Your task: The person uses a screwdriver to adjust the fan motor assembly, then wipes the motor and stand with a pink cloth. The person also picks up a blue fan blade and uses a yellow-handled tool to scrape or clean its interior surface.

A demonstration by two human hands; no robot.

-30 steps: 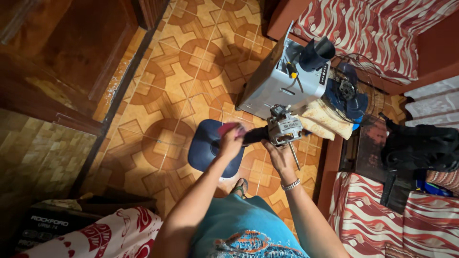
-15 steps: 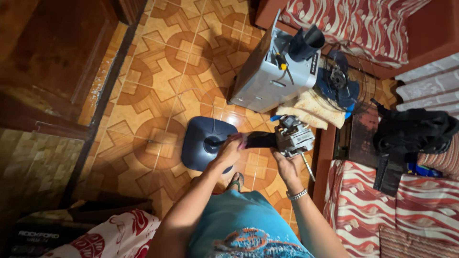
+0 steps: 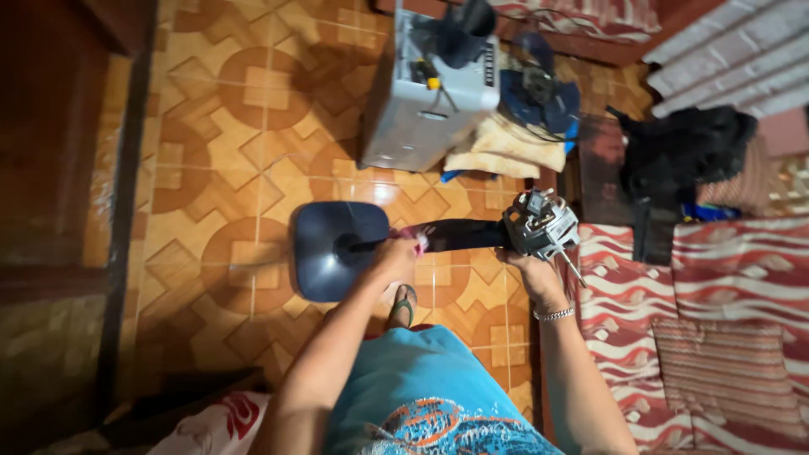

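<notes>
the person stands over a patterned orange and brown tile floor [image 3: 253,101] with a stripped-down stand fan held between both hands. the left hand [image 3: 396,257] is clenched around the dark pole [image 3: 459,234] near its lower end, next to a small pink piece [image 3: 415,243] on the pole. the right hand [image 3: 529,271] grasps the fan motor [image 3: 539,226] from below, fingers wrapped under the metal housing, with a silver bracelet [image 3: 554,313] on the wrist. the pole runs roughly level from the motor on the right to the dark blue square base [image 3: 333,248] on the left, so the fan is tipped over and the base's flat side faces up toward the camera, above the tiles. a thin metal shaft [image 3: 575,271] sticks out of the motor toward the lower right

the person wears a teal shirt [image 3: 421,396], and 1 sandalled foot [image 3: 403,305] shows on the floor just under the pole. further up the floor sits a grey boxy appliance [image 3: 421,109] with a dark funnel-shaped part [image 3: 459,29] on top, and beside it a cream cloth [image 3: 506,147] with blue fan parts [image 3: 539,97] lying on it. a black bag [image 3: 683,152] rests to the right, near a red and white striped cushion [image 3: 674,278]
</notes>
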